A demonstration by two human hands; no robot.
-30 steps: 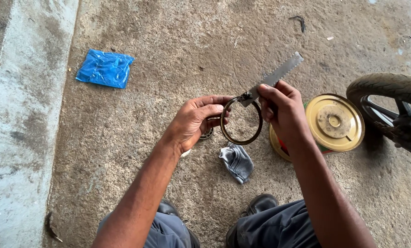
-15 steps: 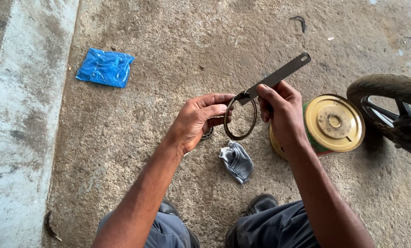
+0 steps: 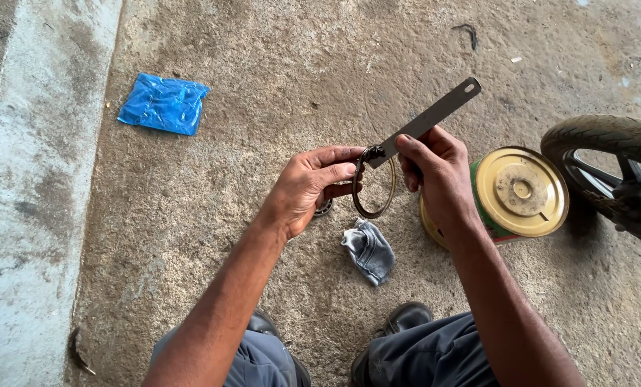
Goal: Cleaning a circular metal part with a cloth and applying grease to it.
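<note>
My left hand [image 3: 309, 188] grips a thin dark metal ring [image 3: 375, 212] by its left side, holding it upright above the concrete floor. My right hand [image 3: 436, 172] holds a flat grey metal strip [image 3: 429, 119] with a slot at its far end. The strip's near tip meets the top of the ring, and the strip slants up to the right. A small round metal part shows partly under my left hand, mostly hidden by it.
A crumpled grey rag [image 3: 369, 251] lies on the floor below the ring. A tin can with a gold lid [image 3: 521, 192] lies by my right wrist. A tyre [image 3: 603, 136] stands at the right edge. A blue plastic bag [image 3: 164, 104] lies far left. My shoes [image 3: 399, 319] are below.
The ring has turned more edge-on in my left hand. The strip's far end has swung slightly upward and to the right. Both hands stay in about the same place.
</note>
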